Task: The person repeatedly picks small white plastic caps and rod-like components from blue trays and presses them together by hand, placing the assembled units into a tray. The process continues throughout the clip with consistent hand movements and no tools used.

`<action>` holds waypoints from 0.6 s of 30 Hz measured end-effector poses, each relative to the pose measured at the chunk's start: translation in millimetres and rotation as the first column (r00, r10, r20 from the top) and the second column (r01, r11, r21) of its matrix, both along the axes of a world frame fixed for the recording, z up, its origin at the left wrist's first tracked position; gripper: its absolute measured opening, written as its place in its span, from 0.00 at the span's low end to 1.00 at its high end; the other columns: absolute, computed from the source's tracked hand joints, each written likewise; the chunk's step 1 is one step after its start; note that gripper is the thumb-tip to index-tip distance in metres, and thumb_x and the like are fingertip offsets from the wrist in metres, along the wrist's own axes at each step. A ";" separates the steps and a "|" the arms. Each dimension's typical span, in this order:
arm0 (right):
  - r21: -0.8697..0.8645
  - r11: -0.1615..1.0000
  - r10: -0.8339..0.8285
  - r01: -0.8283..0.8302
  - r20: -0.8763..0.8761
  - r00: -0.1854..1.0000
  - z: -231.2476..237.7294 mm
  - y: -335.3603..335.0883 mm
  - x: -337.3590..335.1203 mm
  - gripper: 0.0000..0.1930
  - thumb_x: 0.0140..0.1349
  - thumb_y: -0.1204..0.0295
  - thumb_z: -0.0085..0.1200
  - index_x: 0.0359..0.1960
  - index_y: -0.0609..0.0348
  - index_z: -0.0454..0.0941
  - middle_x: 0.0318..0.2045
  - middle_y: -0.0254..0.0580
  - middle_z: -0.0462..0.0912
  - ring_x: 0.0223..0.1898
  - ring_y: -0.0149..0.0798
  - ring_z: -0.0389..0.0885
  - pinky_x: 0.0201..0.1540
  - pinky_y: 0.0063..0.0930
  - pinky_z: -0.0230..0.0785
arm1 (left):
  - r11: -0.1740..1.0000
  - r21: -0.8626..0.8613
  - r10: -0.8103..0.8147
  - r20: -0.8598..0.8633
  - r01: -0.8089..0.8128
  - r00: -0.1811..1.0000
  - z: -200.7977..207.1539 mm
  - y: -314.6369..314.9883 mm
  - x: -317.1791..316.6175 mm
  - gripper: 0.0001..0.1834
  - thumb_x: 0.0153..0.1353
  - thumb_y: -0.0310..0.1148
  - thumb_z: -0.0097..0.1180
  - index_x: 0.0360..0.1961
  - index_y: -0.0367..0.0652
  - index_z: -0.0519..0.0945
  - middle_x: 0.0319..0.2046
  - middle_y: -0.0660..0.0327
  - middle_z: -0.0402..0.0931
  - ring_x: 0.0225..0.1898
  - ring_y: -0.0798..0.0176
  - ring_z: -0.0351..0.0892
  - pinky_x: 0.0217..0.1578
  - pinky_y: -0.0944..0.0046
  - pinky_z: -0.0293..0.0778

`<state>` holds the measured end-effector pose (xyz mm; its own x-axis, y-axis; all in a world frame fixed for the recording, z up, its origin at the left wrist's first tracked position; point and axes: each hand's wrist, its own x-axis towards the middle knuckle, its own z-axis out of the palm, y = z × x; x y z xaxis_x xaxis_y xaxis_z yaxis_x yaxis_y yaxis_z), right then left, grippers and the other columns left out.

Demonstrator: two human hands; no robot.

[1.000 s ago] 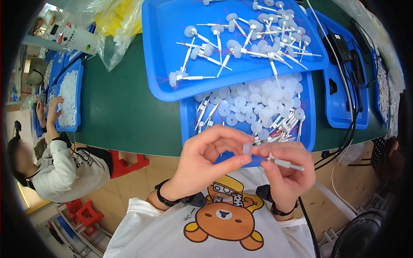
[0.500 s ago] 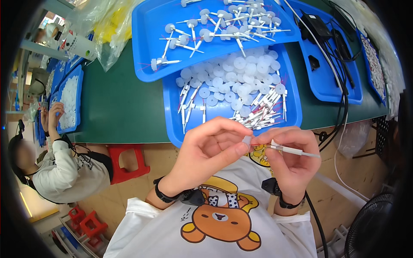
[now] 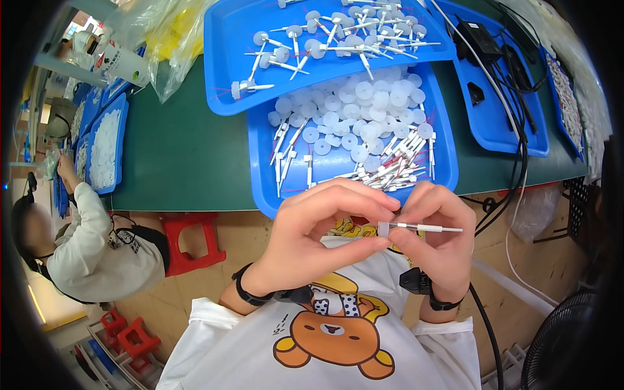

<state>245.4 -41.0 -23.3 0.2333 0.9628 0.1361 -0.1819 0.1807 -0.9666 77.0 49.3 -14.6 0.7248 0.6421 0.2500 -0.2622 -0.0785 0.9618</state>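
Observation:
In front of my chest, my left hand pinches a small translucent white disc between thumb and fingers. From the disc's right side extends a slim white rod-like part, pointing right and almost level. My right hand pinches this part near the disc, its fingers curled. The disc and the rod touch or nearly touch; fingertips hide part of the join. Beyond my hands, a blue tray holds a heap of similar discs and a pile of white rods with red wires.
An overlapping upper blue tray carries several disc-and-rod pieces. Right of it, another blue tray contains a black adapter and cables. A co-worker sits left beside a red stool. A black fan stands lower right.
The rod has swung from tilted down to nearly level and now lines up with the disc. My right fingers have shifted their grip. The co-worker's raised hands have moved left.

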 end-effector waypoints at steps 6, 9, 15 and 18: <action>-0.155 0.974 0.134 -0.168 -0.206 0.969 -0.1 -2.8 0.1 0.08 0.51 0.85 0.66 0.30 0.64 0.79 0.29 0.38 0.82 0.31 0.26 0.79 0.35 0.20 0.69 | 0.928 0.372 0.026 0.005 -0.026 1.000 -4.5 2.1 -9.4 0.17 0.48 0.16 0.68 0.40 0.36 0.78 0.40 0.48 0.82 0.40 0.54 0.84 0.39 0.60 0.79; -0.238 0.939 0.205 -0.247 -0.188 0.961 2.5 -5.3 -0.4 0.08 0.50 0.84 0.67 0.30 0.64 0.79 0.30 0.39 0.83 0.33 0.27 0.81 0.36 0.20 0.70 | 0.934 0.358 0.013 0.034 -0.024 0.999 -9.5 -0.7 -15.4 0.16 0.50 0.17 0.68 0.39 0.37 0.77 0.38 0.49 0.82 0.39 0.54 0.84 0.37 0.60 0.78; -0.007 0.998 0.062 -0.067 0.486 0.872 13.8 -2.2 -12.5 0.15 0.47 0.82 0.70 0.37 0.65 0.79 0.29 0.43 0.83 0.29 0.36 0.82 0.31 0.26 0.73 | 0.995 0.086 0.047 0.019 -0.049 0.999 -20.0 -5.1 -32.7 0.17 0.51 0.15 0.65 0.41 0.36 0.76 0.42 0.46 0.80 0.42 0.54 0.83 0.42 0.59 0.79; 0.203 0.976 -0.097 -0.075 0.723 0.684 10.2 -0.9 -20.0 0.16 0.48 0.82 0.69 0.39 0.66 0.79 0.29 0.46 0.82 0.27 0.43 0.82 0.27 0.29 0.74 | 0.997 -0.018 0.072 0.015 -0.072 0.997 -21.7 -7.5 -36.8 0.17 0.53 0.14 0.63 0.43 0.34 0.76 0.44 0.43 0.80 0.47 0.51 0.82 0.46 0.57 0.79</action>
<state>225.4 -41.9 -13.1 -0.0115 0.8912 0.4535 0.5630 0.3806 -0.7336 40.2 41.8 -36.3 0.6727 0.6969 0.2487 -0.2713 -0.0805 0.9591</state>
